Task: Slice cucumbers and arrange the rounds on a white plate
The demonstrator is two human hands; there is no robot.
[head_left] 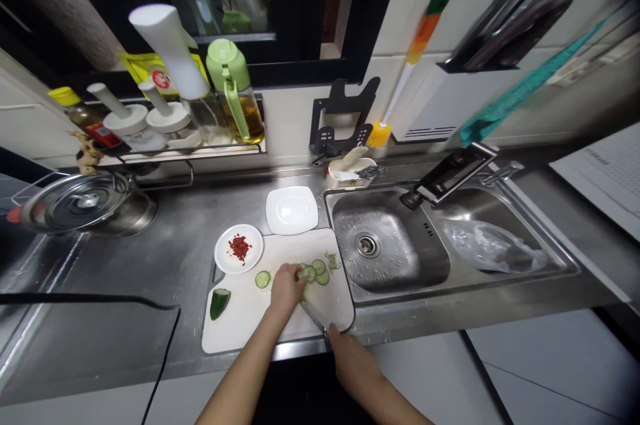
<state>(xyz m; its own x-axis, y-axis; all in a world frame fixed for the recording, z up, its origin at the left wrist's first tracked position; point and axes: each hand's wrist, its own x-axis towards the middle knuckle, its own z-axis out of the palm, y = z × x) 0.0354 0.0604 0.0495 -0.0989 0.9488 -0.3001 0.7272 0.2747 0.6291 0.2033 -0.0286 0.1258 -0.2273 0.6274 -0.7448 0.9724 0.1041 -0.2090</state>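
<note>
On the white cutting board (pixel 240 331), my left hand (pixel 287 288) is closed with its fingertips on cucumber, beside several overlapping cucumber slices (pixel 320 268). My right hand (pixel 353 358) grips a knife (pixel 314 315) at the board's front edge, the blade slanting up and left toward my left fingers. One loose cucumber slice (pixel 263 279) lies left of my left hand. Farther left is a cucumber chunk (pixel 219 303) with dark green skin. Small green trimmings (pixel 333 261) sit near the board's right edge. My left hand partly hides the cucumber under it.
A plate with chopped red pieces (pixel 239 267) overlaps the board's back left corner; a square white plate (pixel 291 210) stands behind it. The sink (pixel 395 245) is to the right, with a plastic bag (pixel 490 245). A lidded pot (pixel 100 205) stands left, below a bottle rack (pixel 190 151).
</note>
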